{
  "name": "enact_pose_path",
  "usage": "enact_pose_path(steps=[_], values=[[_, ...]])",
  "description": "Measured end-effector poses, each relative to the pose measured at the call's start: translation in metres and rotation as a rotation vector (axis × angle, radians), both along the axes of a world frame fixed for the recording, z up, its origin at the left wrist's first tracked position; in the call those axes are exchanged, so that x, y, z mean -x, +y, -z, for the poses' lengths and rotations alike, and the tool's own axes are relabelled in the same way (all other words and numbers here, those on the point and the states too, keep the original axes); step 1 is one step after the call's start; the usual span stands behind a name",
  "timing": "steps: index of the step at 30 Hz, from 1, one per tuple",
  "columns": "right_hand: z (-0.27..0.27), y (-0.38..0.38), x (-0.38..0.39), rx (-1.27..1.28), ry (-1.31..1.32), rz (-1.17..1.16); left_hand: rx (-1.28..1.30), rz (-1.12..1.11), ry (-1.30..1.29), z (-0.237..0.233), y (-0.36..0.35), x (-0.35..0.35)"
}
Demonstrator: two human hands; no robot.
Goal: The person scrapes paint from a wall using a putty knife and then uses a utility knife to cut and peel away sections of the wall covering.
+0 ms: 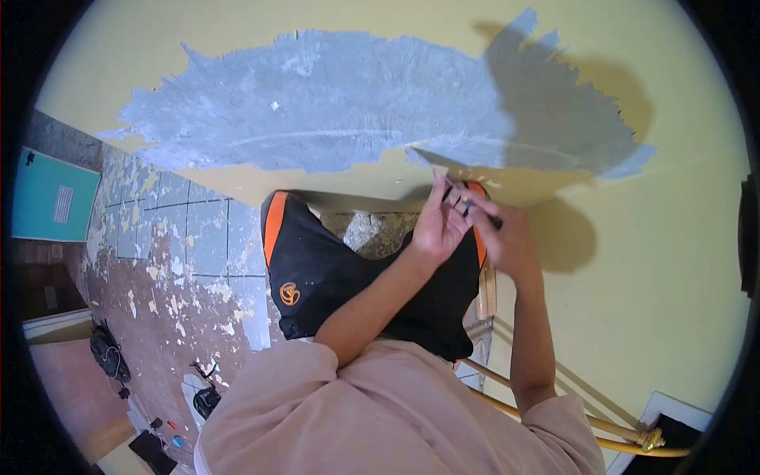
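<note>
Floor [209, 212] with scattered pale flakes [153, 273]

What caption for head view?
Left hand and right hand meet at a small tool near a ragged grey patch on a yellow wall.

"What's on my head camera?"
"I see my left hand [440, 231] and right hand [507, 239] close together at a small dark-and-silver object [456, 198], its details unclear."
"Where?"
"Near the lower edge of the ragged grey patch [356, 95] on the pale yellow wall [657, 277]."
</note>
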State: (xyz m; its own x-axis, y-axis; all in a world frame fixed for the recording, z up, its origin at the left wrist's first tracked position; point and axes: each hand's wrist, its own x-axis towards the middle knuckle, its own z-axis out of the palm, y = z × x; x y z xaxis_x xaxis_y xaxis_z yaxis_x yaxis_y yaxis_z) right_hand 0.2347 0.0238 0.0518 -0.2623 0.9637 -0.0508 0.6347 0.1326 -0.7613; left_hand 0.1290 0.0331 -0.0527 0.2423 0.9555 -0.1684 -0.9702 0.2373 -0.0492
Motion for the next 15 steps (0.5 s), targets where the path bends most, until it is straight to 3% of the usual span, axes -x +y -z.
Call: enact_pose_path(steps=[3,5,7,9,11,13,15], values=[[-0.014,-0.007,-0.005,0.074,-0.067,0.028,-0.033,0.008,-0.049,-0.001,0.000,-0.006],[-0.010,-0.008,-0.004,0.109,-0.071,0.025,-0.009,0.035,0.062,-0.022,-0.013,-0.008],[0.009,-0.005,-0.006,-0.100,0.068,-0.052,-0.016,0.013,-0.041,-0.007,-0.010,-0.006],[0.000,0.003,-0.001,0.064,-0.009,0.020,-0.091,0.036,0.000,0.002,0.001,0.002],[-0.006,-0.004,-0.005,0.066,-0.118,0.041,-0.037,-0.019,0.051,-0.013,-0.002,-0.005],[-0.010,-0.008,-0.011,0.207,0.084,0.054,-0.002,-0.012,0.062,-0.016,-0.012,-0.009],[0.002,0.003,-0.008,0.107,0.124,-0.032,-0.021,-0.056,-0.002,-0.010,-0.010,-0.005]])
